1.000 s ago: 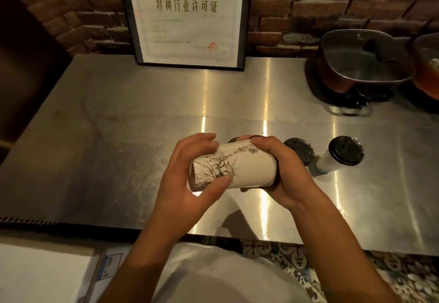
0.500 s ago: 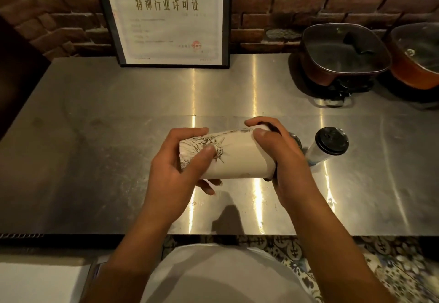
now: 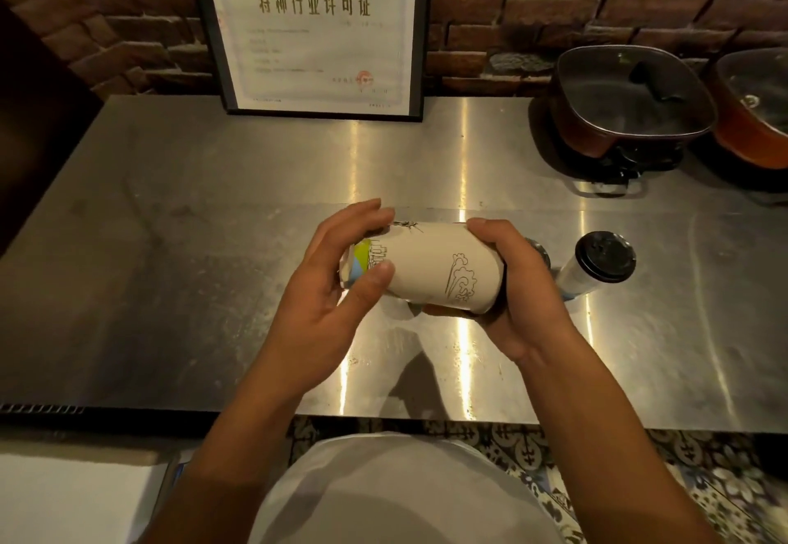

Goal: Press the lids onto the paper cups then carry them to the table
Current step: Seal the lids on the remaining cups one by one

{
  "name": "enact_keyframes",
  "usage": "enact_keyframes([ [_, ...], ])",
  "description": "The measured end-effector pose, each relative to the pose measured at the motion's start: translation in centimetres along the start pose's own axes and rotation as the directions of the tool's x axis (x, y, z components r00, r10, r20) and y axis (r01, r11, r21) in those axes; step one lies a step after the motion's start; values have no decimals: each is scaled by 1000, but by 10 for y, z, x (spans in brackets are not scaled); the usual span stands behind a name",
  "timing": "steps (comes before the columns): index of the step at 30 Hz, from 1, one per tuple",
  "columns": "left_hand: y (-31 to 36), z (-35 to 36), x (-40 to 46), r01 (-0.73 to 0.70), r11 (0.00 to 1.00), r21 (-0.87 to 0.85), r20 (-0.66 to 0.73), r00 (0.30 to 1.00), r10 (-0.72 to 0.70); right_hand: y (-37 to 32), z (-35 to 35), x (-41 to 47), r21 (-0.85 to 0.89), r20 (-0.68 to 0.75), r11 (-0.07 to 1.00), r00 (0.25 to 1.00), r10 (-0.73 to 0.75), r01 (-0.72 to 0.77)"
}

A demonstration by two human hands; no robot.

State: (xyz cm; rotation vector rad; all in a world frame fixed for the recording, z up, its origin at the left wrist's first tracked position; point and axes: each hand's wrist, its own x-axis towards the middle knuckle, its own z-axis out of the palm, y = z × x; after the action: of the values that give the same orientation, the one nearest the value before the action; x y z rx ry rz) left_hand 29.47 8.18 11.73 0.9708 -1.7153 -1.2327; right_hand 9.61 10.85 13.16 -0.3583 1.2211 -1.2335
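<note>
A: Paper cup [image 3: 430,268] is held on its side above the desk [image 3: 170,245], well in front of the framed certificate [image 3: 313,27]. The lid end is covered by the right hand [image 3: 518,287], so the seat cannot be confirmed.

B: The rim should be pressed evenly all round, with the cup wall left uncrushed. Grip state?

A: Left hand [image 3: 328,300]: thumb and fingers pinched round the base end. Right hand: fingers curled round the lid end. Both wrists are raised clear of the desk.

B: Others?

A: Lidded cup [image 3: 597,264] stands right of the held one; another is mostly hidden.
</note>
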Motion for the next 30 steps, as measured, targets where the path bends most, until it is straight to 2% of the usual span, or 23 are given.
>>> enact_keyframes([
  [3, -5, -4, -3, 78, 997, -28, 11, 997, -78, 10, 0, 1, -30, -3, 999, 999, -40, 40],
  [5, -7, -7, -4, 175, 981, -82, 15, 985, -174, 18, 0, 1, -162, 18, 972, 985, -169, 170],
  [8, -7, -12, -2, 339, 940, -37, 62, 940, -336, 28, 1, 1, -344, 122, 835, 902, -415, 431],
  [9, -6, -15, -1, 375, 927, -7, 83, 924, -374, 30, 0, 1, -372, 159, 787, 869, -469, 493],
  [11, -6, -18, 2, 396, 918, 21, 92, 914, -396, 33, -2, 2, -368, 198, 760, 844, -498, 535],
  [14, -3, -20, 2, 336, 942, -28, 71, 940, -333, 29, -5, 5, -328, 137, 846, 907, -398, 421],
  [16, -3, -19, -1, 260, 964, -62, 88, 963, -255, 25, -4, 6, -234, 67, 943, 972, -227, 236],
  [19, -2, -16, -6, 158, 981, -109, 94, 984, -148, 20, -3, 4, -37, 47, 999, 999, 5, -3],
  [22, -5, -10, -9, 168, 980, -104, 33, 986, -165, 21, -3, 1, -20, 54, 999, 998, 33, -32],
  [25, -9, -4, -10, 253, 958, -133, -11, 967, -256, 33, -2, -1, -173, 18, 970, 986, -167, 168],
  [28, -10, -5, -11, 387, 906, -171, 19, 921, -390, 46, -4, -2, -357, 99, 806, 877, -470, 473],
  [30, -12, -8, -11, 454, 878, -153, 42, 891, -453, 51, -5, -3, -398, 178, 717, 815, -551, 572],
])
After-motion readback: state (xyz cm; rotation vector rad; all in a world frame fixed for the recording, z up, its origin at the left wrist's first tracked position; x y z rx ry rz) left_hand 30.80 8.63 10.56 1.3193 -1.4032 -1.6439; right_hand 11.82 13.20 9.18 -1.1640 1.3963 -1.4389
